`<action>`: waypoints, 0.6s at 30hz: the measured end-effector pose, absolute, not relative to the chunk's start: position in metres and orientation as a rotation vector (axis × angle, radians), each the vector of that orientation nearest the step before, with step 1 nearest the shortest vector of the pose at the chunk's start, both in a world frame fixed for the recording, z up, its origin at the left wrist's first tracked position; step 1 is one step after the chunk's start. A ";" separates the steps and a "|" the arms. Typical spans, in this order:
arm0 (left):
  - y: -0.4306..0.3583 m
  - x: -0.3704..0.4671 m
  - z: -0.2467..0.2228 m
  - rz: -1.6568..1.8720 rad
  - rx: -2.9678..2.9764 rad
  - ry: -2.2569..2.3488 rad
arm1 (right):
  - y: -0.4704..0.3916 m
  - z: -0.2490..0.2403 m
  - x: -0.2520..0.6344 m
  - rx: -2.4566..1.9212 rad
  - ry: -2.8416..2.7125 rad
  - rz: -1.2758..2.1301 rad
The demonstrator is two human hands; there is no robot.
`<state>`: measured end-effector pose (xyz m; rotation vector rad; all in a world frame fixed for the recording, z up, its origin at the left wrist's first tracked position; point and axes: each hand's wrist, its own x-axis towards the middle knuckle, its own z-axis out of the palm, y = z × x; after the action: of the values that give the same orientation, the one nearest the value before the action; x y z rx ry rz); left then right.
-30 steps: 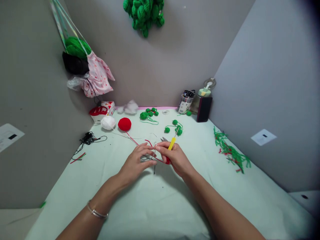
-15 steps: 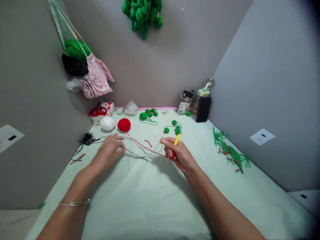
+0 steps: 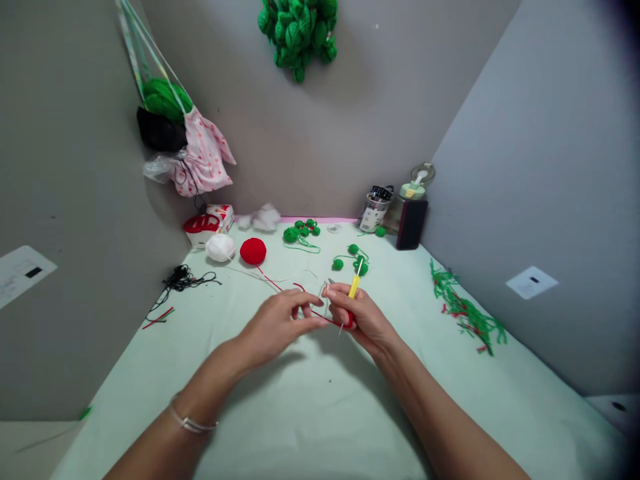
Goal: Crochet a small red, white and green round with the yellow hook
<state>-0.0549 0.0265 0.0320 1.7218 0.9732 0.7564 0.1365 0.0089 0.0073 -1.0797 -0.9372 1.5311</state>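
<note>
My right hand (image 3: 364, 319) is closed around a crochet hook with a yellow handle (image 3: 354, 287); its metal tip points up and away. The same fingers pinch a small pale bit of work, and something red, perhaps a yarn end, shows under them. My left hand (image 3: 283, 320) hovers just left of it, fingers and thumb apart, with nothing clearly held. Red yarn (image 3: 270, 281) runs from a red yarn ball (image 3: 253, 251) past the left fingers to the right hand. Thin pale strands trail back toward a white yarn ball (image 3: 221, 247).
Small green crocheted pieces (image 3: 339, 265) lie beyond my hands. At right are green and red yarn scraps (image 3: 465, 307), with a phone (image 3: 412, 225), a bottle (image 3: 413, 191) and a pen cup (image 3: 375, 210) behind. Black yarn (image 3: 183, 279) lies left; a pink dotted bag (image 3: 205, 157) hangs on the wall.
My left hand has swept right from the loose pale strands to beside my right hand. The right hand keeps its hold on the crochet hook. The view has shifted slightly.
</note>
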 end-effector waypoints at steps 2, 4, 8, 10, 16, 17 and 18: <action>0.033 -0.041 0.022 0.782 1.637 0.931 | 0.009 0.007 0.137 -1.097 -0.955 1.515; 0.041 -0.038 0.015 0.835 1.534 0.910 | 0.009 0.009 0.138 -1.113 -0.968 1.490; 0.046 -0.049 0.008 0.960 1.336 0.915 | 0.007 0.011 0.140 -1.183 -1.014 1.468; 0.044 -0.053 0.006 1.013 1.260 0.921 | 0.005 0.011 0.137 -1.242 -1.101 1.493; 0.034 -0.051 0.002 1.043 1.151 0.871 | 0.000 0.003 0.120 -1.296 -1.270 1.503; 0.033 -0.051 0.002 1.040 1.139 0.860 | 0.000 0.002 0.118 -1.302 -1.266 1.482; 0.033 -0.050 0.002 1.037 1.129 0.851 | 0.001 0.001 0.117 -1.309 -1.258 1.460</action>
<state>-0.0504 0.0326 0.0015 1.1286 0.8511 1.0373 0.1174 0.0005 0.0015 -1.3094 -1.2579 1.4605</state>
